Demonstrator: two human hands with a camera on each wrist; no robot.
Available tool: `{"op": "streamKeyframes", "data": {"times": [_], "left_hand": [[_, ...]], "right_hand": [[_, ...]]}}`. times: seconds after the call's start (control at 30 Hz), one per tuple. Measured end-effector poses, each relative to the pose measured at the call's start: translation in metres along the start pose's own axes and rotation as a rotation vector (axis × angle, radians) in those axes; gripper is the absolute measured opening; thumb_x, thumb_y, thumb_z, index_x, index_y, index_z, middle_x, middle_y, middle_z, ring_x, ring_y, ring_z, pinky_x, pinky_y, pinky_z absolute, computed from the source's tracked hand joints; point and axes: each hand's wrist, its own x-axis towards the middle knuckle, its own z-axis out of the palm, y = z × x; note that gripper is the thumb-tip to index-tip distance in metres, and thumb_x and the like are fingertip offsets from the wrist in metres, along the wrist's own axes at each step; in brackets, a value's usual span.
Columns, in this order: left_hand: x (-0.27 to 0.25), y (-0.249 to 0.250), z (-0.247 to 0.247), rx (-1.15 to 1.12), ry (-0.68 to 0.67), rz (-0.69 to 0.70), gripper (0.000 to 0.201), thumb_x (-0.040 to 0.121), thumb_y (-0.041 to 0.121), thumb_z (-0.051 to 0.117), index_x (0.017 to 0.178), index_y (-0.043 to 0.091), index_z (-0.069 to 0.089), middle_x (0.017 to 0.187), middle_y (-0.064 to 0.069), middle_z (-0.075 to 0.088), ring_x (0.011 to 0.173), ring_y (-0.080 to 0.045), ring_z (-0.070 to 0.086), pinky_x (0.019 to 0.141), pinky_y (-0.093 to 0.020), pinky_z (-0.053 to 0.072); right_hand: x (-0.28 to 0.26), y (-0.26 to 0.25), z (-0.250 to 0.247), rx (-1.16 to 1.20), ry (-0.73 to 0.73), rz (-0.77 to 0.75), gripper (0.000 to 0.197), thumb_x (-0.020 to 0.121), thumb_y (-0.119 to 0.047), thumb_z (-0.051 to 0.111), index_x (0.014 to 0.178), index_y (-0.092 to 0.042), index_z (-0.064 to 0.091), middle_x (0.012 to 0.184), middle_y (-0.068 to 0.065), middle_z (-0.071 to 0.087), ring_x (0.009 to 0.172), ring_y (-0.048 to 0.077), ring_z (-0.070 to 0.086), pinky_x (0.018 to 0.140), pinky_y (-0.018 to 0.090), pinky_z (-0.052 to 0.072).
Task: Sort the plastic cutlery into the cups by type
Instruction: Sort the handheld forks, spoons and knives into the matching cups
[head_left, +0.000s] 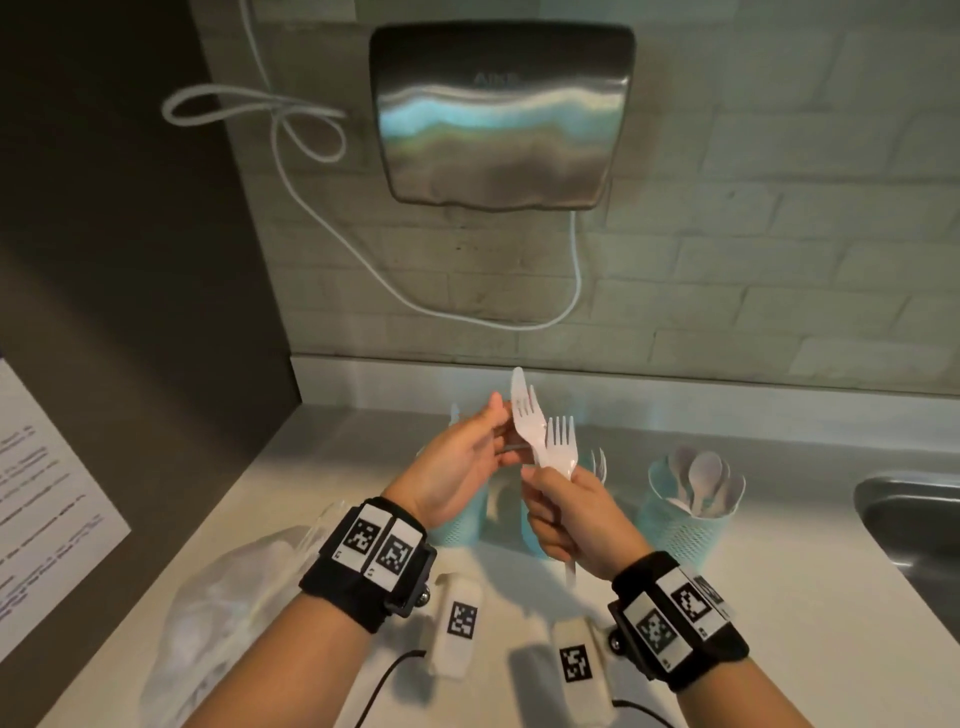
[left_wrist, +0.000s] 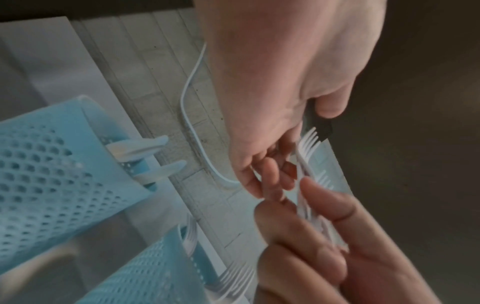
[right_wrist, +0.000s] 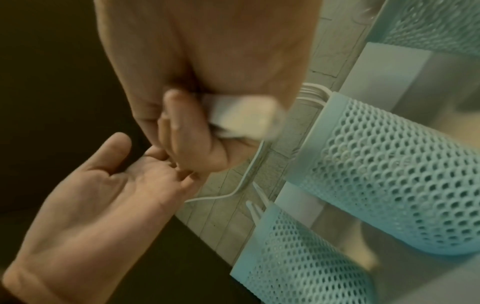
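Observation:
My right hand (head_left: 563, 512) grips the handles of a bunch of white plastic cutlery, heads up: two forks (head_left: 560, 447) and a knife (head_left: 518, 387) behind them. My left hand (head_left: 467, 457) reaches in from the left; its fingertips (left_wrist: 270, 181) touch the necks of the bunch, and the thumb stays apart. Three pale blue perforated cups stand behind the hands. The right cup (head_left: 680, 540) holds spoons (head_left: 704, 475). The middle cup (head_left: 529, 525) holds forks (head_left: 600, 462). The left cup (head_left: 460, 525) is mostly hidden by my left wrist.
A crumpled clear plastic bag (head_left: 234, 597) lies at the front left. A steel sink (head_left: 914, 525) opens at the right edge. A hand dryer (head_left: 498, 114) with a looping white cable (head_left: 363, 249) hangs on the tiled wall. Two white tagged blocks (head_left: 457, 623) lie near the front.

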Motion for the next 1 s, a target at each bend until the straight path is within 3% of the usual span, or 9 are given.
{"op": "streamKeyframes", "data": {"times": [0.07, 0.2, 0.27, 0.37, 0.57, 0.67, 0.73, 0.8, 1.0], "left_hand": [[0.001, -0.006, -0.001, -0.042, -0.017, 0.009, 0.040, 0.094, 0.031, 0.041, 0.122, 0.006, 0.055, 0.093, -0.003, 0.061, 0.069, -0.008, 0.049, 0.071, -0.020, 0.047], [0.007, -0.014, 0.002, 0.184, 0.128, 0.115, 0.034, 0.096, 0.001, 0.040, 0.127, 0.004, 0.053, 0.089, 0.000, 0.067, 0.075, -0.006, 0.065, 0.073, -0.018, 0.051], [0.011, -0.010, 0.003, 0.184, 0.250, 0.173, 0.029, 0.096, 0.000, 0.040, 0.119, 0.004, 0.057, 0.086, -0.003, 0.062, 0.076, -0.009, 0.067, 0.070, -0.019, 0.054], [0.013, 0.009, -0.002, 0.124, 0.410, 0.291, 0.021, 0.098, 0.002, 0.039, 0.098, 0.010, 0.058, 0.082, -0.006, 0.060, 0.075, -0.016, 0.066, 0.066, -0.024, 0.057], [0.006, 0.036, -0.025, 0.399, 0.656, 0.427, 0.017, 0.101, 0.010, 0.035, 0.099, 0.014, 0.051, 0.087, -0.001, 0.064, 0.084, -0.011, 0.064, 0.070, -0.023, 0.055], [0.008, 0.020, -0.040, 0.567, 0.683, 0.292, 0.014, 0.100, 0.011, 0.037, 0.102, 0.013, 0.051, 0.087, -0.001, 0.062, 0.089, -0.020, 0.064, 0.078, -0.030, 0.053], [0.010, 0.001, -0.050, 0.755, 0.645, 0.137, 0.013, 0.098, 0.011, 0.041, 0.106, 0.015, 0.051, 0.095, -0.003, 0.063, 0.097, -0.025, 0.063, 0.081, -0.032, 0.049], [0.005, -0.014, -0.055, 0.988, 0.600, 0.017, 0.020, 0.095, 0.015, 0.047, 0.116, 0.016, 0.049, 0.106, -0.006, 0.063, 0.102, -0.026, 0.062, 0.083, -0.034, 0.048], [-0.037, -0.006, -0.048, 1.178, 0.642, 0.128, 0.037, 0.092, 0.025, 0.055, 0.128, 0.020, 0.046, 0.116, -0.001, 0.056, 0.103, -0.017, 0.057, 0.085, -0.030, 0.046]], "right_hand": [[0.000, 0.000, -0.004, 0.021, -0.032, 0.007, 0.034, 0.098, -0.019, 0.035, 0.067, -0.010, 0.045, 0.052, 0.002, 0.035, 0.032, 0.010, 0.021, 0.033, 0.015, 0.019], [0.003, 0.005, -0.011, -0.008, -0.056, -0.066, 0.037, 0.090, -0.031, 0.040, 0.067, -0.008, 0.056, 0.053, 0.011, 0.041, 0.037, 0.019, 0.035, 0.040, 0.026, 0.032], [0.007, 0.005, -0.013, -0.016, 0.023, -0.154, 0.033, 0.094, -0.025, 0.038, 0.083, -0.009, 0.065, 0.062, 0.011, 0.054, 0.050, 0.022, 0.050, 0.052, 0.032, 0.045], [0.013, -0.007, -0.017, -0.080, 0.190, -0.296, 0.029, 0.101, -0.013, 0.037, 0.103, -0.008, 0.065, 0.082, 0.008, 0.063, 0.073, 0.019, 0.059, 0.069, 0.028, 0.053], [0.027, -0.026, -0.019, -0.238, 0.397, -0.504, 0.018, 0.098, -0.020, 0.046, 0.095, -0.015, 0.064, 0.063, -0.010, 0.047, 0.058, 0.006, 0.045, 0.062, 0.020, 0.040], [0.041, -0.017, -0.014, -0.360, 0.426, -0.416, 0.010, 0.093, -0.023, 0.055, 0.091, -0.021, 0.065, 0.079, -0.013, 0.062, 0.074, -0.002, 0.057, 0.075, 0.024, 0.046], [0.050, -0.004, -0.015, -0.451, 0.428, -0.309, 0.005, 0.090, -0.023, 0.062, 0.093, -0.025, 0.064, 0.088, -0.005, 0.067, 0.086, 0.012, 0.063, 0.082, 0.034, 0.049], [0.056, 0.009, -0.018, -0.633, 0.425, -0.172, 0.021, 0.087, -0.019, 0.065, 0.107, -0.018, 0.062, 0.090, 0.001, 0.065, 0.088, 0.022, 0.062, 0.079, 0.031, 0.047], [0.056, 0.010, -0.023, -0.750, 0.433, -0.057, 0.042, 0.079, -0.014, 0.072, 0.119, -0.009, 0.057, 0.095, 0.009, 0.067, 0.091, 0.026, 0.064, 0.087, 0.040, 0.053]]}}
